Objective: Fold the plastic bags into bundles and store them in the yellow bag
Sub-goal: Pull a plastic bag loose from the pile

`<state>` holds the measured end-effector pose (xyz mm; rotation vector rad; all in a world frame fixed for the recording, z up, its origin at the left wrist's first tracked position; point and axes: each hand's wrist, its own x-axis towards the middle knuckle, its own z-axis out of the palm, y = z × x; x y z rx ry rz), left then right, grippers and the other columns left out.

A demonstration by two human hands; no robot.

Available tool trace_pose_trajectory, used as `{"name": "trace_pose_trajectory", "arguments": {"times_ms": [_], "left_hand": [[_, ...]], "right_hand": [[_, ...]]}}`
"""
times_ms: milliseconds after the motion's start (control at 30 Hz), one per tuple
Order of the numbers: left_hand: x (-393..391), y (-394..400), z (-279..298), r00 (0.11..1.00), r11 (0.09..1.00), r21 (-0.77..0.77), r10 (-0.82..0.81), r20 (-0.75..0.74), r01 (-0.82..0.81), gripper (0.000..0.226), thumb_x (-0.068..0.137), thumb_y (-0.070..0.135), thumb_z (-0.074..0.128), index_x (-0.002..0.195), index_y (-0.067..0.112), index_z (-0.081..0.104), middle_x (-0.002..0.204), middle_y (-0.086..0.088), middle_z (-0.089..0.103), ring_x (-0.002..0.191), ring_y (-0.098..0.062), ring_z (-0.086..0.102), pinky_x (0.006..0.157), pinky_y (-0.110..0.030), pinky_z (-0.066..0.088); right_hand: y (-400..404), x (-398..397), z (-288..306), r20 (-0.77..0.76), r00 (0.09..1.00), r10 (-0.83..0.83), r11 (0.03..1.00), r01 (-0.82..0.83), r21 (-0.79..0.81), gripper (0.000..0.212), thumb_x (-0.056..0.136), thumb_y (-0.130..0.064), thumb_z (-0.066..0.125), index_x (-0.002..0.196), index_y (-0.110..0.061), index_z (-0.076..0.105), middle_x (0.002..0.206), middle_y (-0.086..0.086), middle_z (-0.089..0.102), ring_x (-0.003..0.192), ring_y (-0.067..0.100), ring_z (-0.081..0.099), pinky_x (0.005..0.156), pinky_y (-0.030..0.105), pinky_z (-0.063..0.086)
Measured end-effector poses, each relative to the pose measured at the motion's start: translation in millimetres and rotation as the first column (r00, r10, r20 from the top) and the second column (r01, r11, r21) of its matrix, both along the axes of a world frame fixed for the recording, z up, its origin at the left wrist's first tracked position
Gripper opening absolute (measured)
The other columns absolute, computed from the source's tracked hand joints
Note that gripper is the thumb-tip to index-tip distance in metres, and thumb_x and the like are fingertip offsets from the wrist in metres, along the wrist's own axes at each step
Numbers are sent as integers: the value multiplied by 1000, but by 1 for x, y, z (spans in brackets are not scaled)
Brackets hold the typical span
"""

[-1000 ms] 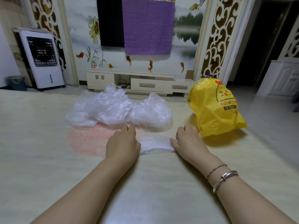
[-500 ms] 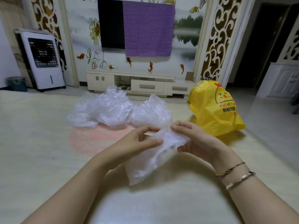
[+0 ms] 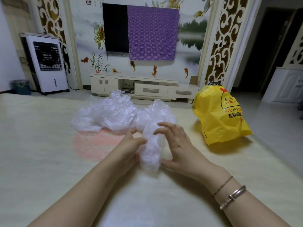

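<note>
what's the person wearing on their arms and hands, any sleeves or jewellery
Both forearms are bare, no sleeves in view. The right wrist carries a silver metal bangle and a thin dark cord bracelet. The left hand and right hand wear no gloves.

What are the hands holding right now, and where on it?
A clear plastic bag: the left hand grips its left side, the right hand holds its right side, fingers over the top.
</note>
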<state>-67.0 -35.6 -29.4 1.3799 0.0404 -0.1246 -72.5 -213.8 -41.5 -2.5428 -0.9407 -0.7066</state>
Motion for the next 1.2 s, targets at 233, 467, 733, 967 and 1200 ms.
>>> {"name": "trace_pose_trajectory", "arguments": {"times_ms": [233, 467, 733, 967, 1200], "left_hand": [[1, 2, -9, 997, 983, 184, 11, 77, -26, 63, 87, -6, 57, 137, 20, 31, 117, -5, 58, 93, -15, 63, 72, -31, 54], [-4, 6, 0, 840, 817, 569, -245, 484, -89, 8, 85, 8, 65, 87, 15, 66, 81, 8, 68, 72, 3, 53, 67, -11, 39], [-4, -9, -11, 951, 768, 640, -206, 229, 12, 46, 89, 61, 45, 86, 17, 57, 72, 11, 49, 64, -3, 47, 61, -19, 35], [6, -13, -22, 965, 757, 648, -97, 245, -89, 30, 88, 25, 64, 113, 17, 50, 76, 1, 58, 58, -8, 51, 49, -18, 34], [11, -15, -23, 964, 729, 655, 24, 266, -199, 34, 85, 23, 65, 115, 19, 49, 87, -2, 65, 71, -10, 58, 59, -24, 40]], "right_hand": [[-8, 2, 4, -224, 970, 92, 995, -79, 68, 17, 74, -16, 57, 89, -23, 59, 93, -12, 56, 93, 10, 50, 83, 29, 44], [-18, -1, 8, -520, 849, 95, 984, 0, 179, 13, 75, -12, 60, 85, -21, 64, 88, -10, 65, 88, 3, 59, 84, 25, 48], [-14, 9, 4, -551, 833, 55, 925, 165, 341, 30, 92, -21, 58, 70, -1, 58, 63, 3, 49, 62, 6, 43, 61, 25, 35], [0, 23, -16, -467, 845, -262, 833, 442, 332, 32, 87, -29, 62, 62, -11, 56, 58, -4, 55, 58, 9, 48, 56, 24, 35], [3, 19, -11, -383, 890, -247, 864, 382, 329, 24, 83, -26, 66, 80, -18, 44, 70, -4, 53, 67, 12, 49, 63, 30, 40]]}}
